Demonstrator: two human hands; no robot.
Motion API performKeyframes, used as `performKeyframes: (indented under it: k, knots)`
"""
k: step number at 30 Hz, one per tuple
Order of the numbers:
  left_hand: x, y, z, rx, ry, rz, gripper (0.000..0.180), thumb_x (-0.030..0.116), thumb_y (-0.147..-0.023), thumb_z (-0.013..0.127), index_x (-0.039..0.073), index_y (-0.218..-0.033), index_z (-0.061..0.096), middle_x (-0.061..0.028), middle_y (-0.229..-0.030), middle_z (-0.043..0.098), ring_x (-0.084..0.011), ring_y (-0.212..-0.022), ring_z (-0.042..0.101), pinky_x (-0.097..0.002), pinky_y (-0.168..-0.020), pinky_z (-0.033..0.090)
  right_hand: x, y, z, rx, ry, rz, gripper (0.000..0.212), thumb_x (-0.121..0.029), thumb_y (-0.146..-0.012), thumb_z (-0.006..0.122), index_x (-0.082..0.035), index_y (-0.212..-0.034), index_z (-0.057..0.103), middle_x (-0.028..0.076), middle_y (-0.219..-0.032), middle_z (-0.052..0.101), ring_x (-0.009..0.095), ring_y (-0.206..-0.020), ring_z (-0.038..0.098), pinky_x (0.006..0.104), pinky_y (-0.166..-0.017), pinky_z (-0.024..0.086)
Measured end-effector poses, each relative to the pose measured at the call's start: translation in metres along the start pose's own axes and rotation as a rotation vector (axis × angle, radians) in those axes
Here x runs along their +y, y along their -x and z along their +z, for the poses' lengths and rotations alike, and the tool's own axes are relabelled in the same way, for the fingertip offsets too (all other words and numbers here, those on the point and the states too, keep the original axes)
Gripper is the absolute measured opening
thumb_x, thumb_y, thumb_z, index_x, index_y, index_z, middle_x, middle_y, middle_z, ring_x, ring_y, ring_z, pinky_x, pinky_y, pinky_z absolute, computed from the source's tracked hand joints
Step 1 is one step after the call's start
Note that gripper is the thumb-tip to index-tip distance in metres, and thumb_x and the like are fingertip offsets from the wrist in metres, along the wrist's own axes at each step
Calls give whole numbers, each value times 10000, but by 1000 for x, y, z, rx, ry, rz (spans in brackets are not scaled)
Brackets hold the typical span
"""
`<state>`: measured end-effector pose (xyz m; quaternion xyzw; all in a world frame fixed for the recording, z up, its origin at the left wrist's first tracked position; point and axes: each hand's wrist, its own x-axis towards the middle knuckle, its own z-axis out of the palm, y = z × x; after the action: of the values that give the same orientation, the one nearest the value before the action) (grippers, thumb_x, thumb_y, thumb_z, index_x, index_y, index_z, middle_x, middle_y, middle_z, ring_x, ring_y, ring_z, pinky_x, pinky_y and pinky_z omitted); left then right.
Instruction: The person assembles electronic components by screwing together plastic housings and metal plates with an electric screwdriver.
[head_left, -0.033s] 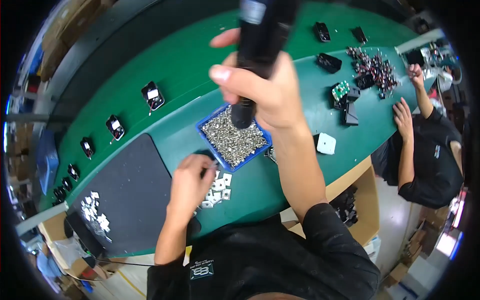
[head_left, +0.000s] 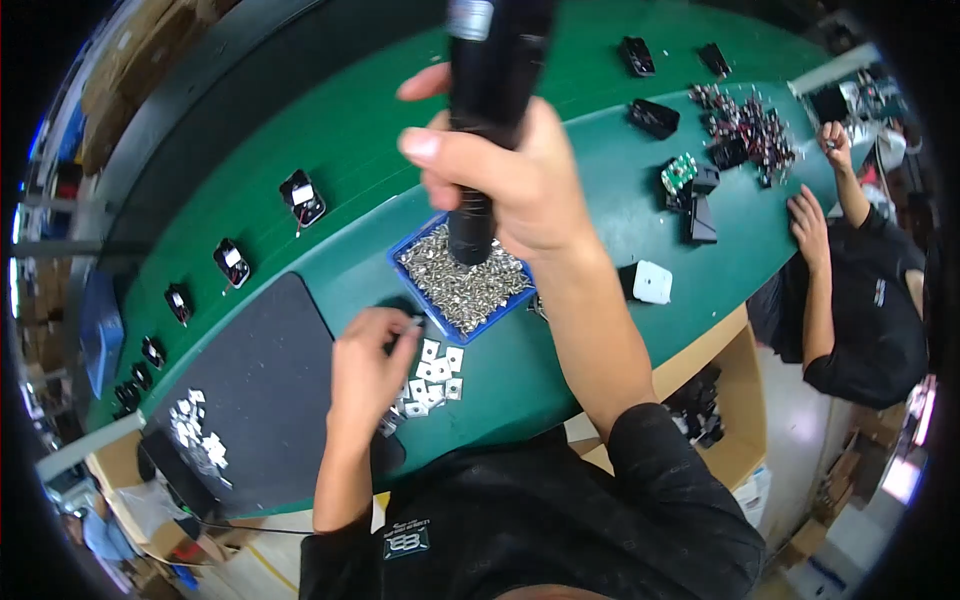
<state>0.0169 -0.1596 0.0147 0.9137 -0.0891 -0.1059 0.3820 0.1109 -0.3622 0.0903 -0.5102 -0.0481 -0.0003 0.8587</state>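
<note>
At left, a black mat bears loose white pieces, its far edge near black cases. The left hand pinches a small blurred piece near white squares, left of the blue tray of metal screws; printed lettering marks the person's shirt. Over the tray, the right hand is clamped around 1 black cylindrical tool, its pale label too blurred to read. Rightward, green tabletop spans from tray to white-topped box.

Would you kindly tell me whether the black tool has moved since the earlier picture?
Yes; the black tool has shifted leftward in view, judged against the blue tray.
</note>
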Motion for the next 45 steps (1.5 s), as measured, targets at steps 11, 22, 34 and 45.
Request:
performKeyframes:
  k: [11, 22, 34, 45]
  knots:
    - [38, -108, -34, 166, -28, 231, 138, 76, -774, 703, -11, -815, 604, -67, -730, 628, -76, -679, 545, -246, -615, 444, -29, 11, -1, -49, -125, -127, 271, -85, -698, 750, -32, -870, 548, -22, -720, 545, 62, -680, 528, 245, -627, 458]
    - [155, -291, 81, -168, 126, 369, 173, 170, -786, 750, 16, -814, 678, 19, -673, 580, -53, -612, 497, -213, -569, 401, -63, 57, -7, -302, 392, -417, 452, -143, -661, 709, -55, -1044, 485, 148, -655, 585, 386, -638, 613, 450, -535, 459]
    - [195, -396, 184, -89, -163, 319, 222, 267, -704, 790, 75, -795, 725, -105, -874, 700, -218, -865, 656, -355, -803, 487, -97, 61, -21, -378, 310, -358, 243, -169, -728, 678, -79, -930, 578, 148, -728, 652, 309, -651, 654, 422, -593, 489]
    - [176, -431, 200, -116, 5, 379, 519, 224, -648, 812, 31, -1097, 637, -117, -931, 679, -249, -885, 652, -363, -774, 506, -98, 49, -14, -394, 234, -173, 247, -163, -752, 663, -89, -974, 584, 149, -753, 658, 348, -688, 647, 432, -613, 493]
